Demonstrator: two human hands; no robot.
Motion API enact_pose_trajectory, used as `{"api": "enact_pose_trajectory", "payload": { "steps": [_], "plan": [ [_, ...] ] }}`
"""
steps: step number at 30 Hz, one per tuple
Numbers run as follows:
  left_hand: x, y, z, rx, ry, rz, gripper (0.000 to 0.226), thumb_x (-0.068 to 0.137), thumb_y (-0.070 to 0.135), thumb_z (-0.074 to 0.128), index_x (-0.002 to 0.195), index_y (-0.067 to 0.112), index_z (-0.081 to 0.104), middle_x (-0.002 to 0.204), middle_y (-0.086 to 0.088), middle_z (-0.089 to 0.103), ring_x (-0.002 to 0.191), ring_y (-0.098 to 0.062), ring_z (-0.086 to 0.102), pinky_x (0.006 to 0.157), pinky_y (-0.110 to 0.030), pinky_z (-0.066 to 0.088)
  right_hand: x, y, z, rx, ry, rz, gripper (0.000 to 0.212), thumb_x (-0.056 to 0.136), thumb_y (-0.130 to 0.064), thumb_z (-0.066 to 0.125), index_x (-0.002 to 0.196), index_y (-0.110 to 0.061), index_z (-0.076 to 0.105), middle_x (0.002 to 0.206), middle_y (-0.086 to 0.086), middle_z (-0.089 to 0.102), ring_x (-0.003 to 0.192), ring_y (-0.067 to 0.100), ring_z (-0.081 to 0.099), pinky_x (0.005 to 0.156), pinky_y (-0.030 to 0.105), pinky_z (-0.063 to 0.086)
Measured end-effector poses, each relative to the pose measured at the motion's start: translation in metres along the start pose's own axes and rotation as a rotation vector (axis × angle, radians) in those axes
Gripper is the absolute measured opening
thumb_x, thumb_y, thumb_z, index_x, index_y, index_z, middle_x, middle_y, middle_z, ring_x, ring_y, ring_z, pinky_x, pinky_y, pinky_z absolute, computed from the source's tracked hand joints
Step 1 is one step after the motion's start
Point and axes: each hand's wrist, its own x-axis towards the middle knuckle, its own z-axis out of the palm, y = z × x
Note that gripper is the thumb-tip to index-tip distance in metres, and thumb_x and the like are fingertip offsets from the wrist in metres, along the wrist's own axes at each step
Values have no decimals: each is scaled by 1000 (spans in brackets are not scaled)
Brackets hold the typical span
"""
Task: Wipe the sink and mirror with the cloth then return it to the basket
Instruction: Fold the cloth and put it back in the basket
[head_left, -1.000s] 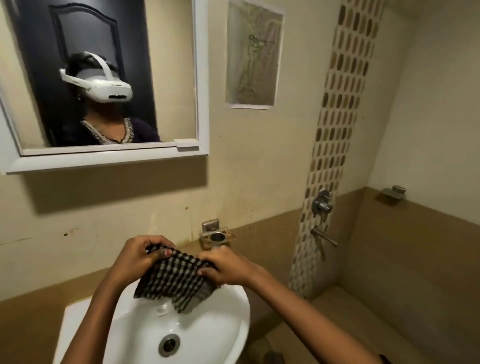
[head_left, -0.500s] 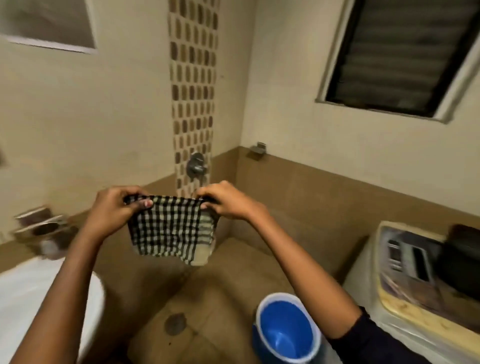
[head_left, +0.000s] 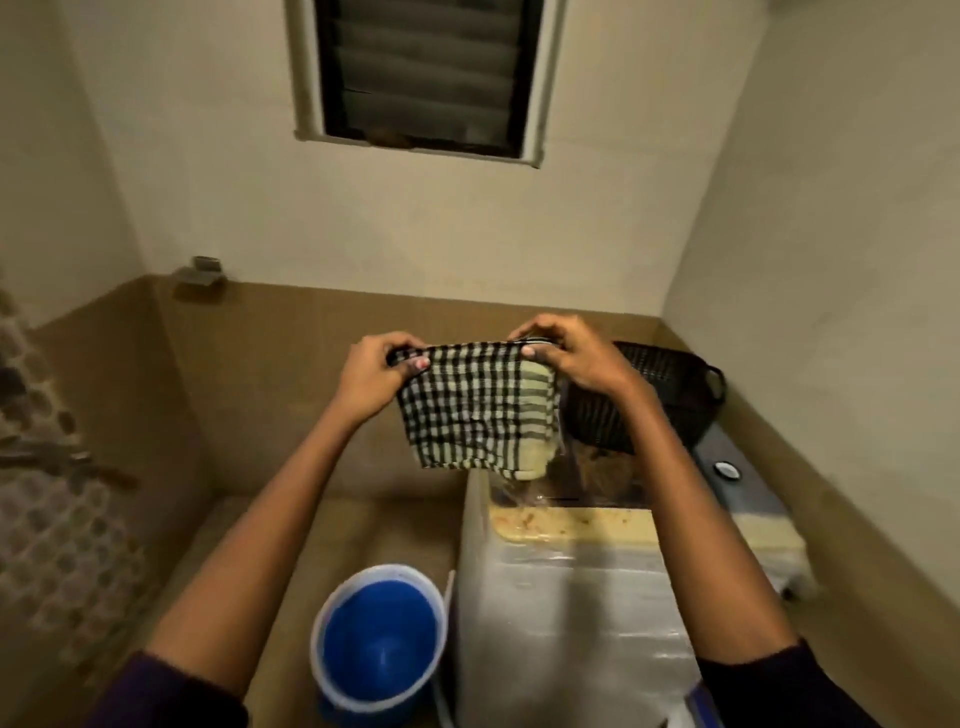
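A black-and-white checked cloth (head_left: 475, 410), folded, hangs in the air in front of me. My left hand (head_left: 376, 376) pinches its top left corner and my right hand (head_left: 569, 356) pinches its top right corner. Just right of the cloth and partly behind my right hand, a black woven basket (head_left: 660, 397) with a handle stands on top of a washing machine (head_left: 566, 597). The sink and the mirror are out of view.
A blue bucket (head_left: 379, 642) stands on the brown floor left of the machine. A louvred window (head_left: 426, 73) is high on the far wall. A small metal wall holder (head_left: 200, 273) sits in the left corner. Patterned tiles run down the left edge.
My view has swung right, from the mirror and sink to the washing machine corner. Both hands kept hold of the cloth and carried it over beside the basket.
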Motion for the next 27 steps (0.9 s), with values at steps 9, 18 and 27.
{"api": "enact_pose_trajectory", "payload": {
  "steps": [9, 18, 27],
  "plan": [
    [119, 47, 235, -374, -194, -262, 20, 81, -1, 69, 101, -5, 68, 113, -22, 69, 98, -23, 64, 86, -30, 53, -43, 174, -120, -70, 288, 350, 19, 87, -12, 64, 96, -29, 70, 98, -4, 71, 92, 9, 65, 91, 40, 51],
    [187, 31, 342, -221, -122, -241, 22, 85, 4, 68, 105, -4, 67, 72, -4, 62, 64, -9, 50, 86, -33, 49, -12, 292, -111, -226, 448, 643, 21, 92, -3, 53, 100, -10, 71, 107, 7, 68, 100, 22, 60, 81, 21, 42],
    [170, -4, 344, 177, -581, 280, 43, 78, 50, 68, 115, 30, 62, 126, 6, 59, 120, -12, 44, 107, -43, 18, -11, 306, -94, -303, 177, 579, 29, 90, -45, 53, 101, -21, 68, 108, 4, 66, 103, 22, 58, 96, 46, 42]
  ]
}}
